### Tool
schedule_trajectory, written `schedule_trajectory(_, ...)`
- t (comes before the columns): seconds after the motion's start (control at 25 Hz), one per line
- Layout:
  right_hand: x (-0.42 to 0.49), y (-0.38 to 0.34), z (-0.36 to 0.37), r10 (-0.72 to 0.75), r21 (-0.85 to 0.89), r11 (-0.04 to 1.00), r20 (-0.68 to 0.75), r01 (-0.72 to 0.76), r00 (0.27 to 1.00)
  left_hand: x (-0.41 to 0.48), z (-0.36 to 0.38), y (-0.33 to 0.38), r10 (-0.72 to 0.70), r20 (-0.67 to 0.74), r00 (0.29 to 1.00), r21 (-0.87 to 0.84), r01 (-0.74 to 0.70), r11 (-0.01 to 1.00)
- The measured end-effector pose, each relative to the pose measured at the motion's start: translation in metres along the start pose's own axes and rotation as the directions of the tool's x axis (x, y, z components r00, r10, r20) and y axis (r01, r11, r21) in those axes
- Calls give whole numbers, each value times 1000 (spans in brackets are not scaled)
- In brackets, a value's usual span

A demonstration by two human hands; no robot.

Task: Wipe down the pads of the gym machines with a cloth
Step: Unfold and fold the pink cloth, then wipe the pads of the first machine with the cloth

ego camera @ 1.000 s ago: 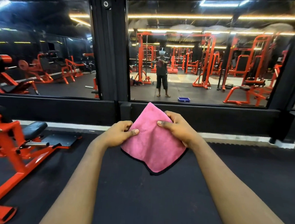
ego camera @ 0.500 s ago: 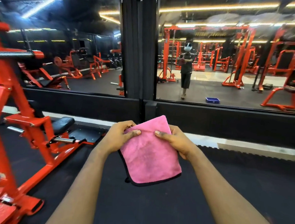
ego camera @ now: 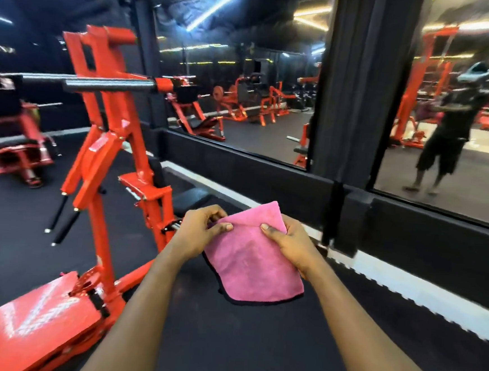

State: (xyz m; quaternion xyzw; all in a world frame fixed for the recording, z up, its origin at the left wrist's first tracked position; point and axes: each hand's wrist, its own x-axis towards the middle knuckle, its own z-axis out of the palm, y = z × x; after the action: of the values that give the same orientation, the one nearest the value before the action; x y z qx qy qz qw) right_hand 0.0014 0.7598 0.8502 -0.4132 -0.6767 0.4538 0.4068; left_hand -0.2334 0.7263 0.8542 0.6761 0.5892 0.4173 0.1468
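Note:
A folded pink cloth (ego camera: 253, 262) with a black hem hangs in front of me at chest height. My left hand (ego camera: 198, 234) pinches its upper left edge between thumb and fingers. My right hand (ego camera: 294, 245) grips its upper right edge, thumb on top. To the left stands a red gym machine (ego camera: 109, 145) with a low black seat pad (ego camera: 191, 198) just beyond my left hand, partly hidden by it. Neither hand touches the machine.
A red footplate (ego camera: 36, 324) lies at the lower left. Black handle bars (ego camera: 62, 223) stick out from the machine's frame. A mirrored wall (ego camera: 244, 97) on a black ledge runs across the back and right. Black rubber floor (ego camera: 254, 347) lies below my arms. Another red machine (ego camera: 7, 137) stands far left.
My view has swung left and nearer the red machine, which now fills the left side. Both hands keep the same hold on the cloth, which has stayed in front of me.

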Motion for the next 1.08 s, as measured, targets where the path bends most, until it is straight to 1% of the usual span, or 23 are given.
schedule_trajectory(0.12, 99, 26, 22, -28, -19, 999, 93, 30, 995, 64, 3, -64, -56, -87, 995, 19, 58, 998)
schedule_trajectory(0.28, 239, 52, 52, -19, 24, 1000, 227, 13, 974, 170, 1, -146, -95, -169, 981, 91, 111, 990)
schedule_trajectory(0.4, 348, 67, 74, -11, 67, 998, 300, -10, 954, 261, -5, -198, -115, -181, 977, 162, 145, 976)
schedule_trajectory(0.56, 475, 92, 100, 5, 59, 998, 339, -26, 941, 362, -6, -268, -180, -243, 953, 225, 236, 945)
schedule_trajectory(0.68, 586, 128, 122, 24, 16, 999, 350, -32, 936, 443, -6, -328, -198, -332, 922, 293, 300, 908)
schedule_trajectory(0.8, 682, 157, 146, 17, -26, 1000, 337, -9, 941, 507, -9, -376, -204, -455, 867, 343, 382, 858)
schedule_trajectory(0.96, 803, 182, 190, 17, -53, 999, 373, 3, 928, 580, -27, -437, -245, -641, 728, 357, 565, 744)
schedule_trajectory(1.0, 829, 187, 204, 15, -61, 998, 382, 9, 924, 594, -34, -450, -234, -668, 706, 377, 593, 712)
schedule_trajectory(1.08, 873, 197, 234, 16, -64, 998, 400, 11, 916, 619, -45, -476, -211, -692, 691, 436, 632, 640)
